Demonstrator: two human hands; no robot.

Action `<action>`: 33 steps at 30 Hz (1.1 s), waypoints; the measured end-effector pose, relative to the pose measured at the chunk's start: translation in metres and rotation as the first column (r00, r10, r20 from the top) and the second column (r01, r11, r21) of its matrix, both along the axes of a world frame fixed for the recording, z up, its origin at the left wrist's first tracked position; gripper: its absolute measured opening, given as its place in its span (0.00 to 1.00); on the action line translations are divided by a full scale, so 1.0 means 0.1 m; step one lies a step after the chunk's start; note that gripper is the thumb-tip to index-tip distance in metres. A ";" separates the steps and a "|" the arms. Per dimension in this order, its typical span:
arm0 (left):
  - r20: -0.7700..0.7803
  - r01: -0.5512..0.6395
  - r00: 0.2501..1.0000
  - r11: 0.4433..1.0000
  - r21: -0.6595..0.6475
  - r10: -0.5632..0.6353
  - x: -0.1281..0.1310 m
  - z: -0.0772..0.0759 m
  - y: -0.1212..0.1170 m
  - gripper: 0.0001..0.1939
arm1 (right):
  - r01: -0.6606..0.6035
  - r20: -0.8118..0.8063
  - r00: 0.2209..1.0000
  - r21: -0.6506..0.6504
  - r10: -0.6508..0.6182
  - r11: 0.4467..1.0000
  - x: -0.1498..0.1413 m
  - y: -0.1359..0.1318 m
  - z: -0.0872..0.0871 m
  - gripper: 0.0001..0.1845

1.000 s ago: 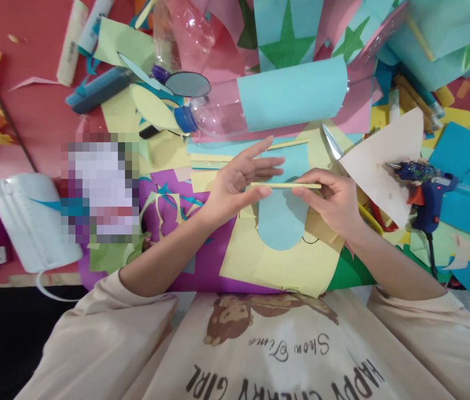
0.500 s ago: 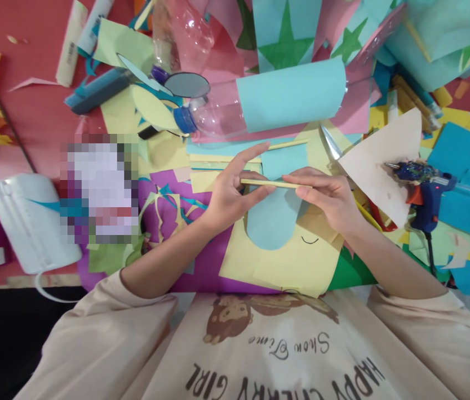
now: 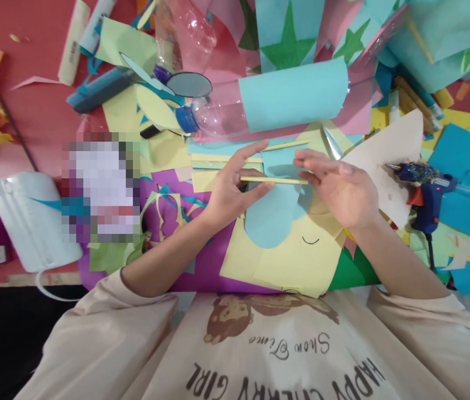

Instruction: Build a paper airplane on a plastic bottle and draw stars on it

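My left hand is closed round the left end of a thin pale yellow strip, which lies level between my hands. My right hand is open, its fingers loosely spread beside the strip's right end; whether a fingertip touches it I cannot tell. Under the strip is a light blue paper piece with a rounded end, on pale yellow paper bearing a small drawn curve. A second thin yellow strip lies by my left index fingertip.
Beyond my hands lies a plastic bottle wrapped in light blue paper. A glue gun rests at right near scissors. At left are a white box-shaped device and paper scraps. Green stars stand at the back.
My right hand has let go of the strip's right end and opened, drawing slightly to the right. My left hand keeps hold of the strip, almost unmoved.
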State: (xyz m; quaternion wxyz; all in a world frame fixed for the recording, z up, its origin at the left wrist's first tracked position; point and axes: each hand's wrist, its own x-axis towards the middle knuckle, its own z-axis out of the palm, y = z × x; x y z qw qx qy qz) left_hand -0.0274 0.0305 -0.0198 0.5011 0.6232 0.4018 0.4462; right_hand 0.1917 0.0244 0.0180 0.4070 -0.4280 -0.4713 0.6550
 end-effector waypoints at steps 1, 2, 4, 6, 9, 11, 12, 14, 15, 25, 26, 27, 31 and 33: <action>-0.015 0.005 1.000 1.000 0.011 -0.005 0.00 0.00 -0.01 0.34 | 0.035 0.039 0.999 0.037 -0.037 0.999 0.00 -0.01 0.00 0.19; -0.030 0.010 1.000 1.000 0.027 -0.009 0.00 -0.01 -0.02 0.33 | 0.055 0.085 0.995 0.069 -0.061 0.996 -0.02 -0.03 -0.01 0.22; -0.049 0.021 0.999 0.998 0.064 -0.017 -0.01 -0.01 -0.04 0.30 | 0.055 0.165 0.984 0.117 -0.073 0.992 -0.05 -0.08 -0.03 0.28; -0.043 0.037 0.999 0.994 0.098 -0.033 -0.01 -0.01 -0.06 0.29 | 0.047 0.200 0.977 0.143 -0.076 0.989 -0.08 -0.13 -0.05 0.29; -0.017 0.083 0.997 0.993 0.087 -0.082 0.00 0.03 -0.09 0.32 | 0.065 0.225 0.969 0.166 -0.102 0.984 -0.11 -0.17 -0.07 0.28; -0.003 0.119 0.993 0.990 0.073 -0.119 0.00 0.07 -0.10 0.35 | 0.072 0.236 0.965 0.175 -0.113 0.982 -0.11 -0.19 -0.08 0.29; 0.006 0.134 0.991 0.988 0.074 -0.135 0.00 0.08 -0.11 0.36 | 0.074 0.235 0.965 0.184 -0.117 0.980 -0.11 -0.20 -0.08 0.29; 0.022 0.151 0.988 0.984 0.092 -0.153 0.00 0.09 -0.12 0.37 | 0.076 0.229 0.966 0.201 -0.122 0.977 -0.11 -0.21 -0.09 0.30; 0.019 0.156 0.987 0.983 0.097 -0.158 0.00 0.08 -0.12 0.38 | 0.078 0.230 0.965 0.205 -0.126 0.976 -0.11 -0.22 -0.09 0.30; -0.011 0.147 0.989 0.985 0.092 -0.147 0.01 0.08 -0.13 0.38 | 0.113 0.246 0.957 0.165 -0.152 0.980 -0.15 -0.23 -0.08 0.31; -0.011 0.146 0.989 0.985 0.091 -0.145 0.01 0.08 -0.13 0.38 | 0.112 0.237 0.960 0.166 -0.149 0.980 -0.15 -0.23 -0.08 0.31; -0.009 0.144 0.990 0.985 0.092 -0.144 0.01 0.08 -0.13 0.37 | 0.110 0.229 0.962 0.168 -0.148 0.980 -0.15 -0.23 -0.08 0.31; 0.023 0.149 0.988 0.982 0.119 -0.153 0.01 0.07 -0.13 0.37 | 0.102 0.244 0.960 0.161 -0.140 0.982 -0.14 -0.22 -0.08 0.30; 0.018 0.152 0.988 0.980 0.125 -0.156 0.01 0.05 -0.12 0.37 | 0.103 0.250 0.958 0.163 -0.142 0.981 -0.14 -0.22 -0.08 0.30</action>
